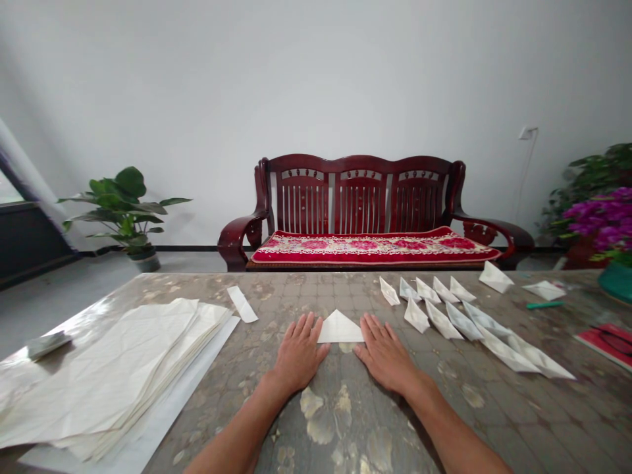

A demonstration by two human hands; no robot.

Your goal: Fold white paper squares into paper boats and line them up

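A white sheet of paper (pixel 340 328), folded to a peak at its far side with a straight near edge, lies flat on the patterned tabletop (pixel 326 421). My left hand (pixel 299 350) rests on its left end, fingers stretched out and pointing away from me. On the opposite end lies my right hand (pixel 385 350), its fingers flat and extended too. Both palms face down, and the thumbs lie near the paper's front edge. The ends of the paper are hidden beneath the fingers.
Several folded paper boats (pixel 447 319) stand in rows at the right. A stack of paper sheets (pixel 123 368) covers the left side, with a paper strip (pixel 241 304) beside it. Further right are a green pen (pixel 544 305), a red book (pixel 605 342) and a teal flowerpot (pixel 616 282).
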